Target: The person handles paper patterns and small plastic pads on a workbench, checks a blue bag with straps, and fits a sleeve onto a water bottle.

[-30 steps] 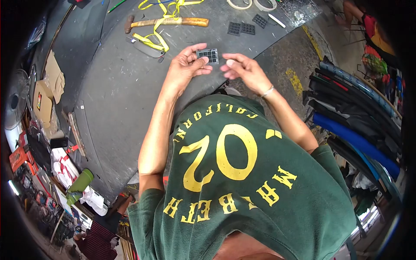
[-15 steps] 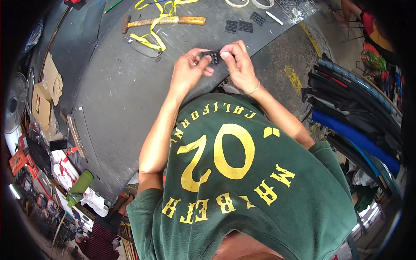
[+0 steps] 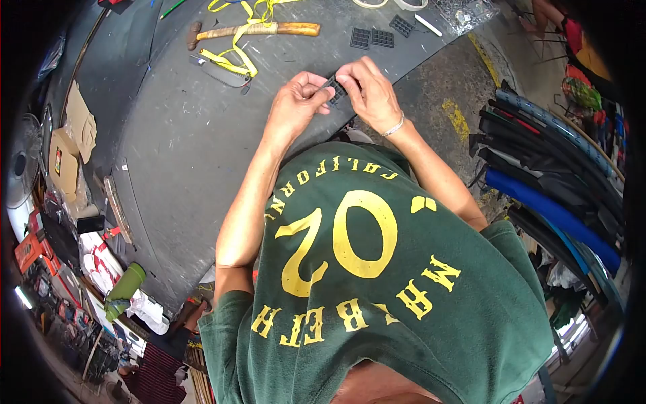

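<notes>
Between my two hands is a small black gridded piece (image 3: 334, 92), held over the near edge of the dark table. My left hand (image 3: 298, 104) pinches it with thumb and fingers from the left. On its right upper side, the fingers of my right hand (image 3: 369, 94) are closed at its edge; the fingertips partly cover it. Similar black gridded pieces lie on the table beyond: one (image 3: 360, 38), another right beside it (image 3: 383, 38) and a third (image 3: 401, 26) set at an angle.
Farther left on the table (image 3: 195, 135) lie a wooden-handled hammer (image 3: 282, 29), yellow strapping (image 3: 237, 57) and a dark-bladed tool (image 3: 225, 75). A white marker-like stick (image 3: 428, 25) is near the right edge. Rolled dark and blue material (image 3: 548, 209) is stacked at right, cardboard (image 3: 64, 161) at left.
The gridded piece has tilted in my hands. My right hand has turned and shifted slightly, its fingers now over the piece's upper edge. My left hand keeps its pinch.
</notes>
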Demonstrator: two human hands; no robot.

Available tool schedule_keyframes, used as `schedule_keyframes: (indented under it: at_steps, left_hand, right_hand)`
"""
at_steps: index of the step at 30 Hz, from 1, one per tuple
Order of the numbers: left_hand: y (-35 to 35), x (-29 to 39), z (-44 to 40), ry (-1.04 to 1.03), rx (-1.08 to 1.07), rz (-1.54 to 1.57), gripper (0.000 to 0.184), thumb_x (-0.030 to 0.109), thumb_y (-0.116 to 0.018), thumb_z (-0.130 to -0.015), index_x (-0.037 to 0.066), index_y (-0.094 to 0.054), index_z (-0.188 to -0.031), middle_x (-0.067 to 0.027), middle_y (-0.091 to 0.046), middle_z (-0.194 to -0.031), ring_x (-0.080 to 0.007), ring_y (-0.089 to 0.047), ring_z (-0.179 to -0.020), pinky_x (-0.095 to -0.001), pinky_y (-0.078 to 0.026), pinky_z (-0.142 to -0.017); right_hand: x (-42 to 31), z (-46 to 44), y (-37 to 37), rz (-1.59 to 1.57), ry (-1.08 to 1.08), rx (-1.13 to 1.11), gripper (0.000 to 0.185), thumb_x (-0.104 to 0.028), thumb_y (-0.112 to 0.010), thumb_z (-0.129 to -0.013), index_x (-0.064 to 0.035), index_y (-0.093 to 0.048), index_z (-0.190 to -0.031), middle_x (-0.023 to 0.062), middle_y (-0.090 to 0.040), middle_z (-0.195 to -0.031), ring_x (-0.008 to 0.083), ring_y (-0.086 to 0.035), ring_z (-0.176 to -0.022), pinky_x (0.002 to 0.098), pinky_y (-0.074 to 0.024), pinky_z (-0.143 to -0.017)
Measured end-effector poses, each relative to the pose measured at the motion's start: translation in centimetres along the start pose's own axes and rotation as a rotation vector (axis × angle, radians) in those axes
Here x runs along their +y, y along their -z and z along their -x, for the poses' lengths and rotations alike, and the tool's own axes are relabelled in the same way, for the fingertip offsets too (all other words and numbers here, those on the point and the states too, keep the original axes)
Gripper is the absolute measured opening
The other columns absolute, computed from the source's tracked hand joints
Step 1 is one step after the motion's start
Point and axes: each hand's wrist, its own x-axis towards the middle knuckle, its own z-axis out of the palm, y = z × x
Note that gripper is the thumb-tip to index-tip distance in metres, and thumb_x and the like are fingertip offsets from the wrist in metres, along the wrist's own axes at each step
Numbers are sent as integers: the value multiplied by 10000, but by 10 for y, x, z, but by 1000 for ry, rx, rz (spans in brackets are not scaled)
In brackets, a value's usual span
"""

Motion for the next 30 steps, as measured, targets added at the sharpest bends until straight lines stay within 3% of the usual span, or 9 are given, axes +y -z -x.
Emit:
schedule_keyframes:
  at_steps: [3, 7, 11, 12, 16, 19, 23, 27, 30]
  left_hand:
    - [-2, -2, -1, -25, 41, 184, 275, -16, -656, -922, -44, -558, -1177, -86, -656, -996, -172, -694, -818, -292, -625, -739]
    - [3, 4, -2, -10, -37, 222, 336, -57, -630, -921, -42, -517, -1237, -115, -645, -1046, -196, -710, -839, -316, -647, -767]
    - [-4, 13, 0, 5, 17, 251, 346, -56, -636, -923, -42, -508, -1244, -122, -650, -1015, -200, -716, -841, -313, -652, -734]
    - [-6, 13, 0, -16, 25, 240, 345, -52, -642, -922, -42, -509, -1241, -122, -651, -1009, -202, -717, -839, -312, -652, -726]
    - [-9, 11, 1, -78, 37, 166, 331, -37, -664, -920, -43, -518, -1217, -123, -662, -985, -202, -720, -833, -304, -652, -704]
    - [-13, 7, 1, -119, 38, 97, 301, -23, -685, -911, -41, -544, -1176, -108, -672, -920, -184, -719, -808, -289, -640, -688]
    - [-20, 11, 4, -153, 133, -178, 262, -6, -713, -889, -32, -587, -1117, -86, -680, -822, -154, -714, -745, -268, -613, -666]
    - [-5, -1, -6, -169, 231, -329, 261, 5, -728, -877, -40, -599, -1100, -91, -704, -843, -150, -714, -724, -267, -597, -645]
    - [3, -12, -11, -82, 155, 53, 242, 20, -723, -895, -43, -627, -1107, -88, -720, -878, -152, -715, -745, -262, -591, -660]
  right_hand:
    - [10, 7, -3, -222, -341, 108, 163, -190, -540, -1025, -30, -571, -1015, 81, -549, -877, 215, -616, -764, 363, -483, -687]
    - [28, 23, -4, -517, -547, -22, 254, -243, -475, -1065, -10, -566, -1024, 67, -594, -828, 158, -598, -715, 341, -471, -690]
    - [8, 29, -5, -688, -617, 11, 219, -189, -639, -1000, -14, -594, -1125, 37, -627, -841, 64, -589, -708, 239, -483, -648]
    - [2, 32, -2, -662, -565, 18, 281, -92, -722, -936, -23, -642, -1196, 47, -680, -965, 71, -633, -744, 224, -522, -651]
    - [-2, 39, -3, -372, -316, 57, 214, -111, -749, -916, -27, -728, -1112, 48, -715, -1035, 53, -629, -711, 218, -514, -614]
    - [-5, 35, -7, -437, -477, 104, 152, -88, -748, -897, -32, -734, -1038, 82, -720, -941, 84, -613, -656, 232, -504, -604]
    - [14, 42, -30, -170, -354, 58, 152, -153, -632, -983, -16, -607, -1047, 83, -647, -823, 116, -615, -762, 297, -507, -721]
    - [0, 43, -25, -905, -666, -241, 209, -251, -507, -1070, -49, -559, -1075, 15, -584, -864, 114, -585, -739, 301, -490, -665]
    - [10, 40, -12, -1126, -742, 33, 278, -312, -493, -1078, -43, -563, -1074, 18, -592, -827, 120, -594, -738, 274, -496, -679]
